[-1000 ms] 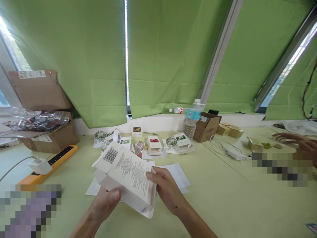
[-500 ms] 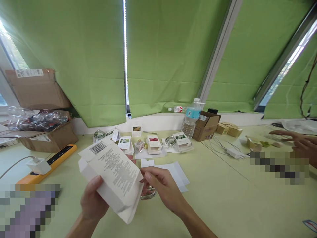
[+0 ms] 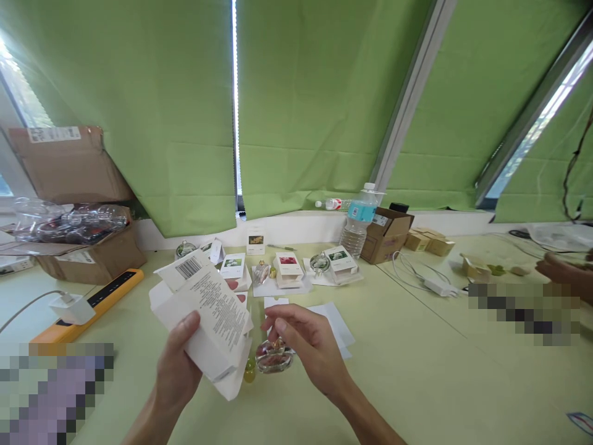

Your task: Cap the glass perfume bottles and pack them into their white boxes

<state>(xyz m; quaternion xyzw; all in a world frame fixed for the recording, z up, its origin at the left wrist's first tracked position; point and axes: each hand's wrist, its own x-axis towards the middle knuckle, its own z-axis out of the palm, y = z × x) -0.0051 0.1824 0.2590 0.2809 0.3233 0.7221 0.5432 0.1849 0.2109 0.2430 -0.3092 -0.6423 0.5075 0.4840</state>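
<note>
My left hand (image 3: 178, 358) is wrapped round a white cardboard box (image 3: 210, 315), which is tilted, with fine print and a barcode facing me. A flap sticks out at its lower end. To its right, my right hand (image 3: 308, 346) hovers with fingers loosely bent and apart, nothing seen in them. Just under those fingertips a clear glass perfume bottle (image 3: 274, 360) with a pinkish tint rests on the table. Beside the bottle stands a small yellow-green cap (image 3: 250, 371). White paper inserts (image 3: 331, 321) lie behind my right hand.
Along the back are small picture-fronted boxes (image 3: 288, 266), glass bottles (image 3: 319, 264), a water bottle (image 3: 362, 216) and a brown carton (image 3: 386, 235). An orange power strip (image 3: 115, 290) lies left. A white charger (image 3: 440, 287) and another person's hand (image 3: 565, 269) are right.
The box in my left hand has moved slightly left and up, apart from my right hand's fingers. The glass bottle and yellow-green cap now show more. The other person's hand has drawn back right.
</note>
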